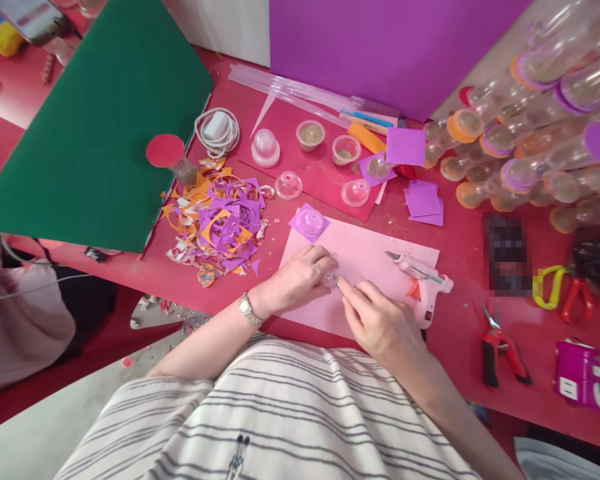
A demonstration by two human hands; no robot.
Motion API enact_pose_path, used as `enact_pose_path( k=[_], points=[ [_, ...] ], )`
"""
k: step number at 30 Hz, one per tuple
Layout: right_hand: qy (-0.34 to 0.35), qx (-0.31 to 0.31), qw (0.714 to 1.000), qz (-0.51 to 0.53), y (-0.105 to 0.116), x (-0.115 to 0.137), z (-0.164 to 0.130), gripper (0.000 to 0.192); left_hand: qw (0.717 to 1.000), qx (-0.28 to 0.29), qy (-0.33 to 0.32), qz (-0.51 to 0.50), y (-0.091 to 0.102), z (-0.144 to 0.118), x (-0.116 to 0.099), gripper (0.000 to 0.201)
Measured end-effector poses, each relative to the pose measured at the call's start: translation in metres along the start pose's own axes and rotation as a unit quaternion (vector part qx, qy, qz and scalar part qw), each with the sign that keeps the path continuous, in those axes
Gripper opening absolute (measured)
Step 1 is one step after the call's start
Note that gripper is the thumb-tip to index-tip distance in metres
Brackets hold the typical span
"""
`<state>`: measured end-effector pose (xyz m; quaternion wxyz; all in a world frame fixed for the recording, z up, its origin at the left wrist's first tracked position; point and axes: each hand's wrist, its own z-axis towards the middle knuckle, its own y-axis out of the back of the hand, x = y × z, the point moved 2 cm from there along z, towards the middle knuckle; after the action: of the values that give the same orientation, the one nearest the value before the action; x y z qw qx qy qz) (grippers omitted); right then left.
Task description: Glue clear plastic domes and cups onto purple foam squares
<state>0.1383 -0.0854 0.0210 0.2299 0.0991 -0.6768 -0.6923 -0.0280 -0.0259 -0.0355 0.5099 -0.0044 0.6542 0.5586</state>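
Progress looks well advanced to my eye: beyond the pink sheet (pixel 365 257), up toward the table's far right corner, I count a large stack of finished clear tubes (pixel 540 133) capped with orange and purple discs. Several clear domes (pixel 355 192) and small cups (pixel 311 133) wait unassembled just past the sheet's far edge, so I judge more pieces are left to make. One dome on a purple square (pixel 309 222) sits at the sheet's far left corner. A heap of orange and purple offcuts (pixel 220 223) lies to the left of the sheet, which tells me much cutting is already done.

I see the piece in hand, a small clear plastic part (pixel 330 279), over the near left part of the sheet. My left hand (pixel 300 277) curls around it from the left, fingers closed on it and pressing it toward the sheet. My right hand (pixel 380 320) comes in from the near right, thumb and forefinger pinched at the part's right side; whether they grip it or something tiny against it I cannot tell.

A glue gun (pixel 423 280) lies on the sheet's right edge, just beside my right hand and untouched. Red-handled snips (pixel 497 343) lie to the right of the sheet, well apart from both hands.
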Motion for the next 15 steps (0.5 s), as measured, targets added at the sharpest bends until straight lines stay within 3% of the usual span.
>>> enact_pose_path(
  k=[5, 11, 15],
  points=[
    [0.031, -0.013, 0.999, -0.042, 0.006, 0.003, -0.002, 0.036, 1.000, -0.008, 0.003, -0.008, 0.002, 0.000, -0.002, 0.030],
    [-0.059, -0.011, 0.994, 0.090, 0.000, 0.002, -0.009, 0.034, 1.000, -0.006, 0.011, -0.015, 0.003, 0.000, -0.002, 0.032],
    [-0.079, -0.014, 0.987, 0.140, -0.005, -0.001, -0.009, 0.034, 1.000, -0.006, 0.011, -0.017, 0.002, 0.000, -0.001, 0.032]
  ],
)
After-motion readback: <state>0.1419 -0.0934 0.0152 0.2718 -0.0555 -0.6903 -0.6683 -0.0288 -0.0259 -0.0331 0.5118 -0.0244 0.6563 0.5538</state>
